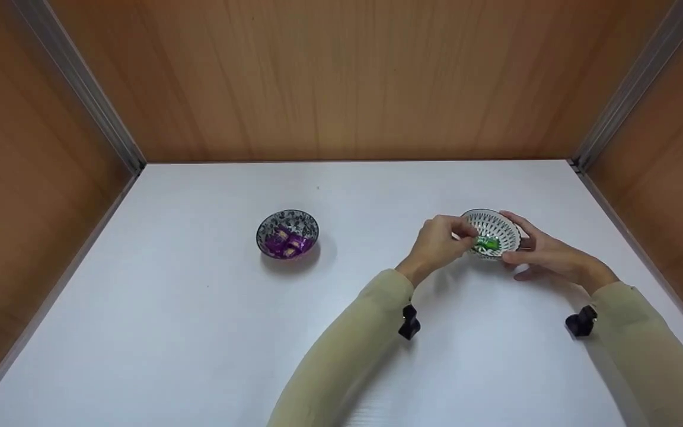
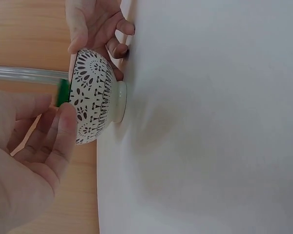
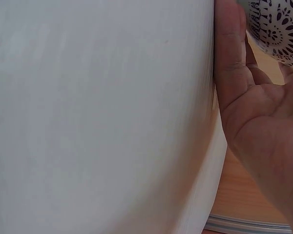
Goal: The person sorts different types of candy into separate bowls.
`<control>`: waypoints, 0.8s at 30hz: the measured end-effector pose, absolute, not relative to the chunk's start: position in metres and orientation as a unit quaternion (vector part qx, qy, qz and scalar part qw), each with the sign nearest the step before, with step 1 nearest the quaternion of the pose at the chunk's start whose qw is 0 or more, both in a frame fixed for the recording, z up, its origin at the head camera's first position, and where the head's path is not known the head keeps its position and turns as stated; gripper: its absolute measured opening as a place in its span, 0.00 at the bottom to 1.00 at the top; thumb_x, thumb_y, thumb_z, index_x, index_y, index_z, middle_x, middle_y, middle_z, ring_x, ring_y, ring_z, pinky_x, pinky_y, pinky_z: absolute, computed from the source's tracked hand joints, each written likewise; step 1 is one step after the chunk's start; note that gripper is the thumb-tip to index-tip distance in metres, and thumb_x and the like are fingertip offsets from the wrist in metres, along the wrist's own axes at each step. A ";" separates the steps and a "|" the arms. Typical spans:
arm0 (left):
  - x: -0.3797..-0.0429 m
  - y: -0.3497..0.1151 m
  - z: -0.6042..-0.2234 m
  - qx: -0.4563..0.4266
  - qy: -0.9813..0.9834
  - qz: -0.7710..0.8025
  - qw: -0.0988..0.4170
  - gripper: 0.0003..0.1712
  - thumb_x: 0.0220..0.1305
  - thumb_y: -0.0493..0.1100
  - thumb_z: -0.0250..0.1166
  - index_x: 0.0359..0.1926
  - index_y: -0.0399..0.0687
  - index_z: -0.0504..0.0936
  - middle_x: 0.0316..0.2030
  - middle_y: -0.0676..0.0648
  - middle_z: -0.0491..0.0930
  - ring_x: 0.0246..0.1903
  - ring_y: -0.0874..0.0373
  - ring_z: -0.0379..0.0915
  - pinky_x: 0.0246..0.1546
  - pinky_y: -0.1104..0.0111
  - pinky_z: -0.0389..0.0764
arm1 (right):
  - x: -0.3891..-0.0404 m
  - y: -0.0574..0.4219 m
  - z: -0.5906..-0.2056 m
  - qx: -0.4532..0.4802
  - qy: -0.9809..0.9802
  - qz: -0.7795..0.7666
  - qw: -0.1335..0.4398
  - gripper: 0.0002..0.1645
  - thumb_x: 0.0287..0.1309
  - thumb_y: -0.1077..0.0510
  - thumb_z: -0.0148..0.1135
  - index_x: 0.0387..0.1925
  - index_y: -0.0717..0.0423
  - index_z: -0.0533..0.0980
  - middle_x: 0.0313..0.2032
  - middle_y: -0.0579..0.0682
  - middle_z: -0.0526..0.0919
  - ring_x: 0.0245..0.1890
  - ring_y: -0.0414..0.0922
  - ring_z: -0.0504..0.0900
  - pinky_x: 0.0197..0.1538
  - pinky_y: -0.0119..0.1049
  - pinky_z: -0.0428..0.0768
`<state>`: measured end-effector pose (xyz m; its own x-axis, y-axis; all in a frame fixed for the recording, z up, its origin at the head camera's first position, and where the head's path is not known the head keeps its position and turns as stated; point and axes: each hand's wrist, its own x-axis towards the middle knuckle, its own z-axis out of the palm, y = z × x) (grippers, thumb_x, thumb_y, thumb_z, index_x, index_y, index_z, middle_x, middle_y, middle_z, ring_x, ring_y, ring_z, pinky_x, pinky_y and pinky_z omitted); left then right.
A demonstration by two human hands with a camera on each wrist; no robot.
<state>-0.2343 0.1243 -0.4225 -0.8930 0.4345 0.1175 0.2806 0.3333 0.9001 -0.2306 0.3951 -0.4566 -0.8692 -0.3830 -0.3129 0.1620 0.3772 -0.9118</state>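
On the right of the table, a white bowl with a dark leaf-like pattern (image 1: 498,224) stands between the two hands. My right hand (image 1: 549,255) grips its right side, thumb at the near rim and fingers round the far side. From the left, my left hand (image 1: 439,242) reaches over the rim, its thumb and fingertips pinching a shiny green-wrapped candy (image 2: 63,92). In the left wrist view the candy is blurred and sits just above the rim. The right wrist view shows the right palm, with the patterned bowl (image 3: 278,29) partly out of frame.
A dark floral bowl (image 1: 294,219) with several purple-wrapped candies (image 1: 287,242) stands left of centre on the white table (image 1: 169,308). Wood panels (image 1: 353,83) with metal corner strips enclose the back and sides. Each sleeve carries a small black device (image 1: 409,323) near the wrist.
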 end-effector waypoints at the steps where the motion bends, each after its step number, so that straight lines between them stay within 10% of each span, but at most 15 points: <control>1: -0.234 0.124 -0.422 0.221 0.813 0.534 0.073 0.05 0.66 0.34 0.68 0.41 0.40 0.89 0.34 0.54 0.84 0.29 0.67 0.78 0.29 0.78 0.81 | -0.231 0.395 -0.457 -0.069 0.793 -0.553 0.246 0.59 0.66 0.56 0.66 0.80 0.27 0.37 0.67 0.65 0.59 0.56 0.57 0.72 0.52 0.54 0.83; 24: -0.227 0.082 -0.402 0.230 0.833 0.486 0.130 0.14 0.63 0.37 0.73 0.49 0.44 0.86 0.40 0.50 0.80 0.33 0.63 0.76 0.30 0.74 0.83 | -0.232 0.393 -0.458 -0.052 0.796 -0.548 0.252 0.59 0.66 0.53 0.67 0.79 0.25 0.36 0.70 0.66 0.55 0.57 0.59 0.72 0.53 0.55 0.83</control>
<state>-0.2274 0.0817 -0.4021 -0.8601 0.5101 0.0064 0.2570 0.4224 0.8692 -0.2318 0.3927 -0.4576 -0.8676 -0.3588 -0.3441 0.1932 0.3945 -0.8984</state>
